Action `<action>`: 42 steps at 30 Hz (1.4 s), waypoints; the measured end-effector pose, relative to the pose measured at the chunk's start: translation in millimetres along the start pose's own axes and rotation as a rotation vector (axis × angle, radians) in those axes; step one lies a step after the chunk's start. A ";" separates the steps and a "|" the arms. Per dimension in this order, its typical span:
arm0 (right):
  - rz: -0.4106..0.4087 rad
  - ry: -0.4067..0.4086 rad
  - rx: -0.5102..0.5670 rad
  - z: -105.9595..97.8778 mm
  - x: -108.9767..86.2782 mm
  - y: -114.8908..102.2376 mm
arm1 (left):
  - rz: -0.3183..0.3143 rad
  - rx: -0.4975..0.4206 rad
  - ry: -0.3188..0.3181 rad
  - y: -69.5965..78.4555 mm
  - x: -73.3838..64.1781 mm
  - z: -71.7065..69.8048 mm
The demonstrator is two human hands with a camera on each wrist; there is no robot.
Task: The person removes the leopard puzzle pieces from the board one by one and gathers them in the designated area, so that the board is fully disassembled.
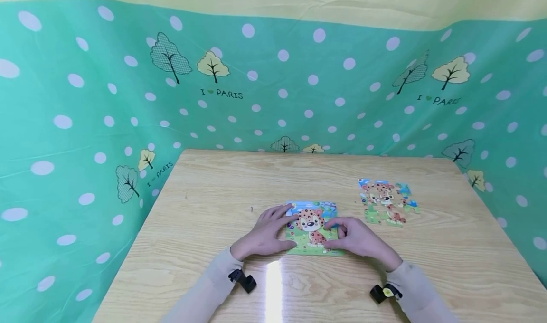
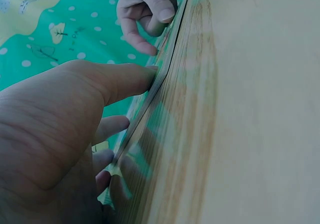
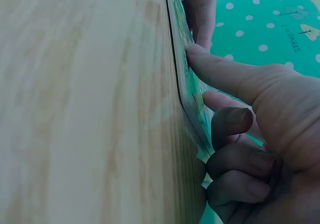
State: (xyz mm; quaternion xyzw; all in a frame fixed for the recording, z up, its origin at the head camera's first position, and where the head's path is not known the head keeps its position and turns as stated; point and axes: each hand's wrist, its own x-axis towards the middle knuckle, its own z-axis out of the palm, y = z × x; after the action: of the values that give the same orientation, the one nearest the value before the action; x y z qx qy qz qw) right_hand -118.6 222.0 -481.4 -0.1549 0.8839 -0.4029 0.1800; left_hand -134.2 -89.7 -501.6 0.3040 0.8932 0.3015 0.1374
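A leopard-cub jigsaw puzzle (image 1: 311, 222) lies flat on the table, its picture facing up. My left hand (image 1: 267, 232) rests across its left side with spread fingers; the thumb (image 2: 132, 79) touches the near edge in the left wrist view. At the puzzle's right side is my right hand (image 1: 354, 236), its thumb (image 3: 220, 67) and index fingertip touching the surface some way apart. The other fingers (image 3: 240, 169) of that hand are curled in, with nothing visible inside them. Part of the puzzle's right side is hidden by this hand.
A second leopard picture in loose, partly joined puzzle pieces (image 1: 380, 199) lies at the back right of the wooden table (image 1: 213, 185). A tiny object (image 1: 251, 209) lies left of the puzzle. A green dotted cloth (image 1: 282, 76) hangs behind and at the sides.
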 end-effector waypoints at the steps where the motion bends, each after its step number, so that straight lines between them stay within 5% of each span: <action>1: 0.001 -0.001 0.003 0.3 0.1 -0.8 | 0.001 0.000 -0.001 0.4 -0.4 -0.9; 21: 0.039 0.044 0.031 1.3 1.8 -1.8 | 0.014 -0.003 0.006 1.1 -0.8 -2.5; 33: -0.064 0.037 0.158 -10.9 -3.5 0.9 | 0.018 0.002 -0.007 2.7 -1.3 -3.2; 42: -0.049 0.019 0.190 -12.9 -2.2 2.4 | 0.011 0.000 -0.009 3.7 -1.5 -4.0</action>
State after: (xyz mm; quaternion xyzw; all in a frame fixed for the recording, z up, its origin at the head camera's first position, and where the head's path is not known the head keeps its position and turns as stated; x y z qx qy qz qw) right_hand -122.7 232.8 -474.9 -0.1548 0.8392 -0.4908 0.1757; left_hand -133.1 -90.1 -496.1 0.3100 0.8910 0.3008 0.1396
